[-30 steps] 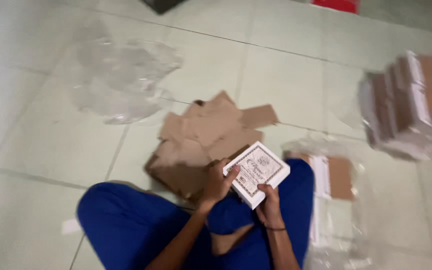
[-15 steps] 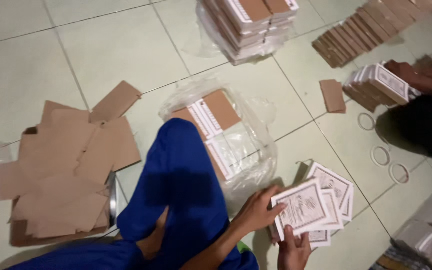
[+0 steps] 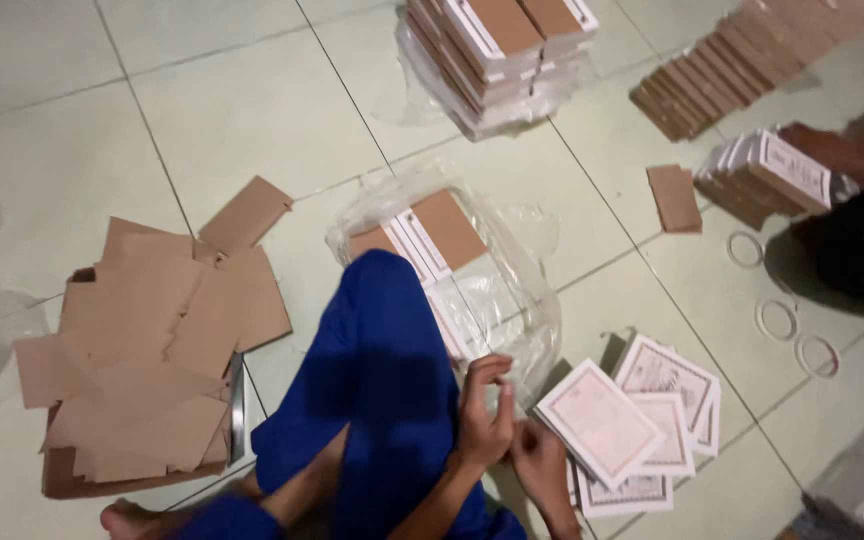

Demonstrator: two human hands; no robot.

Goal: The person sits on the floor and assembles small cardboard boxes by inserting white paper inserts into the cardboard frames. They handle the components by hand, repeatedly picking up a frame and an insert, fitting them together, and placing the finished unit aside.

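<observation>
1. Pale green floor tiles (image 3: pixel 232 110) carry everything; we sit cross-legged on them, blue trouser leg (image 3: pixel 372 400) in the middle of the view.
2. Our left hand (image 3: pixel 485 412) is raised just above the knee, fingers curled loosely inward, holding nothing that we can make out.
3. Our right hand (image 3: pixel 542 462) is low and partly curled, just beside the near edge of the top booklet (image 3: pixel 600 422); whether it touches or pinches that edge we cannot tell.
4. Top booklet lies tilted across a loose pile of booklets (image 3: pixel 667 415) on the floor at our right, white covers with a printed border.
5. Handling, judged: thin, light, flat paper goods with a card back. Stiff enough to lift by one edge, but corners will dent and covers will slide on one another. Best hold looks like thumb on top and fingers beneath at a long edge or corner.
6. Ahead of the knee, an opened plastic wrap (image 3: pixel 512 270) holds more booklets; the film is soft and slippery.
7. Left: heap of brown card sheets (image 3: pixel 142 340).
8. Far side: a wrapped stack (image 3: pixel 502 50) and a card row (image 3: pixel 742 70).
9. Right edge: another person's hand (image 3: pixel 847 150) on an upright bundle (image 3: pixel 767 175); white rings (image 3: pixel 777 318) lie on the floor nearby.
</observation>
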